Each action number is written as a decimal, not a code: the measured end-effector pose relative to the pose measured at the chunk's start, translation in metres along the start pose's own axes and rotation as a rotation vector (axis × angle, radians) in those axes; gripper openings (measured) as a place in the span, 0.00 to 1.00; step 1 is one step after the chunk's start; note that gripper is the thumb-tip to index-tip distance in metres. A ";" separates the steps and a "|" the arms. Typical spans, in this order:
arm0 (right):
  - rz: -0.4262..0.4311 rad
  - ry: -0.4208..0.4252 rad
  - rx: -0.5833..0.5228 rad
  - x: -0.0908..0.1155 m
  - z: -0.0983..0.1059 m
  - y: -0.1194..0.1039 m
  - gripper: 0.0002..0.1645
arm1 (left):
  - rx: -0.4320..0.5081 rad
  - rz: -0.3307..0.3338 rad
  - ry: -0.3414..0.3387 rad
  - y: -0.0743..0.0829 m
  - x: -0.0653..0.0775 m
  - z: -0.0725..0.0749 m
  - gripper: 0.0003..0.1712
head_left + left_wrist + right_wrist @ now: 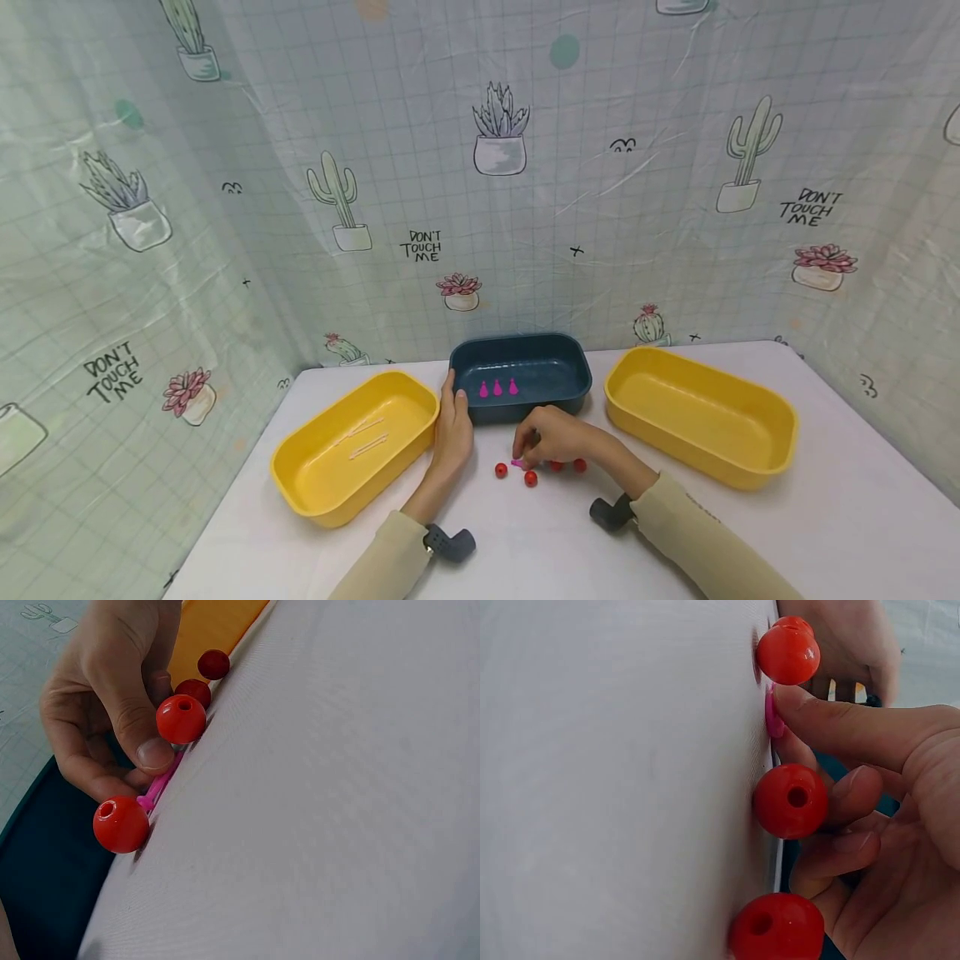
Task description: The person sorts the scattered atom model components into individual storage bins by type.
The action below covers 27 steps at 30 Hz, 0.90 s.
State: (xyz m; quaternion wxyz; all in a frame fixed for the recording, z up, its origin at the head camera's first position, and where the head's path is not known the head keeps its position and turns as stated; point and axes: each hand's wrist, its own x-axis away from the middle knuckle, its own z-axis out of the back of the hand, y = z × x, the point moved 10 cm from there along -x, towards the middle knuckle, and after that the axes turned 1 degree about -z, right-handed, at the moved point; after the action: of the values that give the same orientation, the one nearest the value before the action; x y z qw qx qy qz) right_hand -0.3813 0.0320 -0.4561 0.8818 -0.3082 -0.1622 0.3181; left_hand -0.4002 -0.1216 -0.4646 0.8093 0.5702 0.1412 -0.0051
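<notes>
The pink piece [517, 462] is in the right hand [558, 435], pinched between thumb and fingertips just above or on the white table [540, 550]; contact with the surface cannot be confirmed. Its long axis runs low and roughly level, one end projecting from the pinch toward the left.

Controlling relation: that projecting end points at the left red bead [501, 470], just beside it; whether they touch cannot be determined. A front red bead [531, 478] sits just on the near side of the grip. Two further beads [580, 465] lie to its right, below the hand.

Beyond the grip stands the blue tray [495, 413], containing three pink pieces [497, 387]. The left hand [453, 433], farther from the pinched piece, rests with extended fingers along that tray's left end. Outward, yellow trays flank the grip: left tray [330, 518] with thin white sticks [367, 447], right tray [750, 479].
</notes>
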 end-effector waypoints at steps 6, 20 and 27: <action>-0.008 -0.001 0.005 0.001 0.002 0.000 0.06 | 0.000 0.002 -0.002 0.001 0.000 0.000 0.32; -0.010 -0.028 -0.028 0.001 -0.002 0.000 0.06 | 0.008 -0.007 0.001 0.000 0.000 0.000 0.31; -0.007 -0.052 -0.023 0.002 -0.005 -0.001 0.05 | 0.009 -0.008 -0.002 0.000 0.000 0.000 0.31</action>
State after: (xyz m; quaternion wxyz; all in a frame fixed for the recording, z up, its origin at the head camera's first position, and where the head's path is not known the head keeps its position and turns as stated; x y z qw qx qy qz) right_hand -0.3771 0.0306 -0.4586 0.8747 -0.3095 -0.1900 0.3208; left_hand -0.4003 -0.1212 -0.4647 0.8069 0.5731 0.1427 -0.0095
